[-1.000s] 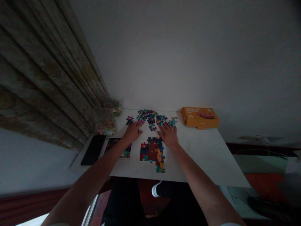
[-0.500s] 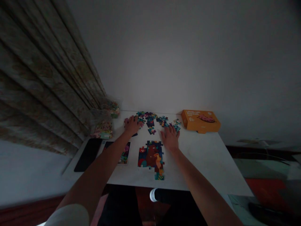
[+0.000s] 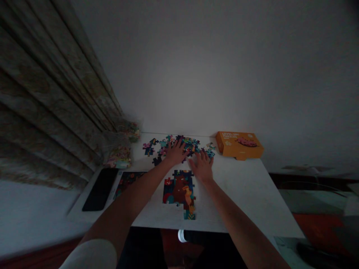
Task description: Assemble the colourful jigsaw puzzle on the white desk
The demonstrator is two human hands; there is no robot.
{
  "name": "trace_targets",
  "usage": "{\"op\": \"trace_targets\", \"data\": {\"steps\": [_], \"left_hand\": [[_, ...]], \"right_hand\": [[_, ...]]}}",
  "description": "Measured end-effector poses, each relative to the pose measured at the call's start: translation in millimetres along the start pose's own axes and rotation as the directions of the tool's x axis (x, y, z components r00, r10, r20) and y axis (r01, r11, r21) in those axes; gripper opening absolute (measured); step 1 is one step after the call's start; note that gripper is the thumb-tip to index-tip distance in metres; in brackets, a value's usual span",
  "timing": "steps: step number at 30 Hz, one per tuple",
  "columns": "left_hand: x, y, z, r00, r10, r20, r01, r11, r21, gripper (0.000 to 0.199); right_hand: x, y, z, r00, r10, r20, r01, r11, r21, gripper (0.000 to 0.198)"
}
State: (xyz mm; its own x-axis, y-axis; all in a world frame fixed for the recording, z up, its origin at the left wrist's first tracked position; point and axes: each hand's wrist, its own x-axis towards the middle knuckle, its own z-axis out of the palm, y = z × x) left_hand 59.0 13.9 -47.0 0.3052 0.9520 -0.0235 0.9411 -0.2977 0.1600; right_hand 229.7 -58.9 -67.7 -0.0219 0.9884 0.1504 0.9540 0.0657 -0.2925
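Note:
Loose jigsaw puzzle pieces [image 3: 163,143] lie in a long heap near the back of the table. My left hand [image 3: 175,153] rests flat on the middle of this heap, its fingers spread. Just right of it, my right hand [image 3: 202,166] lies with fingers apart, the fingertips touching pieces at the heap's right end. Nearer to me is a joined part of the puzzle [image 3: 179,190], showing a brown bear on a dark blue ground. My left forearm partly covers a printed picture card [image 3: 127,181] to the left.
An orange puzzle box [image 3: 238,145] stands at the back right of the white table [image 3: 238,194]. A black phone or tablet [image 3: 100,189] lies at the left edge. Behind it are clear bags of puzzle pieces [image 3: 119,155] beside the curtain [image 3: 56,74]. A wall rises behind the table.
My left hand has moved right across the loose pieces, towards my right hand. Pieces at the left that it covered now show. The right hand has barely moved.

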Motion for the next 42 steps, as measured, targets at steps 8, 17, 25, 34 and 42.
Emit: {"op": "trace_targets", "data": {"steps": [8,17,25,34,42], "left_hand": [[-6,-13,-4,0.999,0.028,0.030,-0.028,1.000,0.012,0.056],[1,-56,-11,0.970,-0.218,-0.111,0.218,0.976,-0.008,0.060],[7,-22,0,0.999,-0.007,-0.031,0.007,1.000,0.021,0.054],[-4,-39,-8,0.922,-0.375,-0.095,0.379,0.925,0.031,0.062],[16,23,2,0.996,0.039,-0.085,-0.042,0.999,-0.032,0.056]], "right_hand": [[0,-1,-2,0.999,0.015,0.036,-0.013,0.999,-0.045,0.057],[1,-1,-1,1.000,-0.012,-0.002,0.012,1.000,-0.011,0.056],[1,1,-4,0.998,-0.060,-0.010,0.060,0.997,0.040,0.056],[0,-2,-2,0.998,0.025,-0.051,-0.024,0.999,0.024,0.056],[3,-2,0,0.999,0.037,-0.014,-0.036,0.999,0.026,0.060]]}}
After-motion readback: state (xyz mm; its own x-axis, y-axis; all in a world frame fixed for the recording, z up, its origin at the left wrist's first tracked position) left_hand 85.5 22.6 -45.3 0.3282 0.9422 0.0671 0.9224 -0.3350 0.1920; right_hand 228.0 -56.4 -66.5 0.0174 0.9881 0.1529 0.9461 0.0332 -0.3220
